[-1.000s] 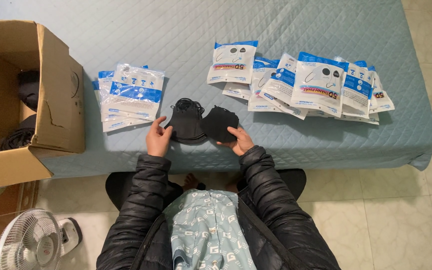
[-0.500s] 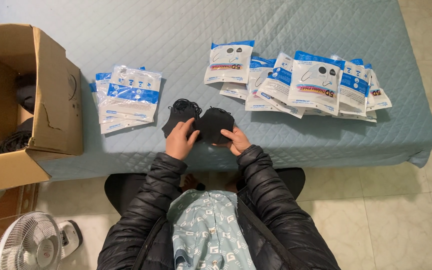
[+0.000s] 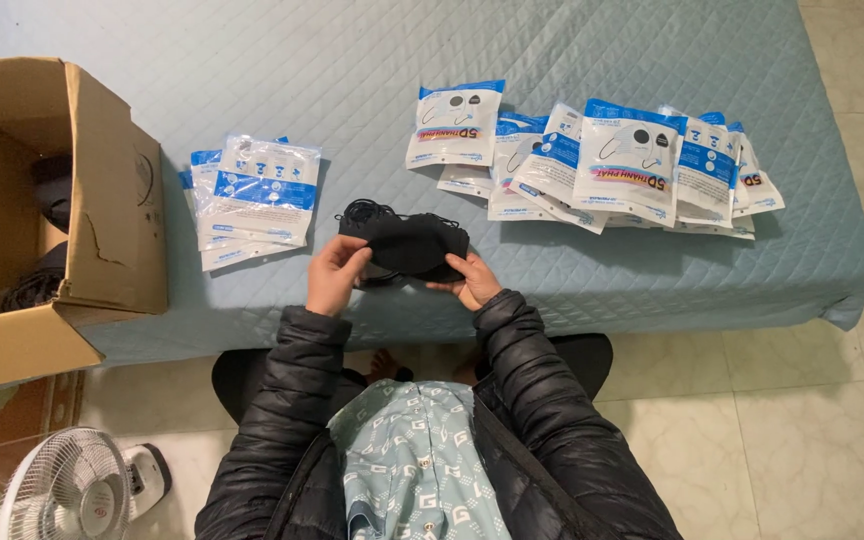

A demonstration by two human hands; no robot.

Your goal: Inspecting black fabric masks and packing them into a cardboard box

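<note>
Both hands hold a small stack of black face masks (image 3: 407, 243) just above the near edge of a blue quilted bed (image 3: 252, 70). My left hand (image 3: 334, 274) grips the stack's left end and my right hand (image 3: 470, 279) pinches its right end. Thin black ear loops stick out at the stack's upper left. A pile of white and blue mask packets (image 3: 252, 197) lies to the left of my hands. Several more such packets (image 3: 602, 165) are spread out to the upper right.
An open cardboard box (image 3: 52, 210) with dark items inside stands on the bed's left side. A white fan (image 3: 67, 490) sits on the floor at the lower left. Pale floor tiles (image 3: 802, 430) run along the right.
Two black masks lay side by side a second ago; my hands have brought them together into one stack and lifted it slightly.
</note>
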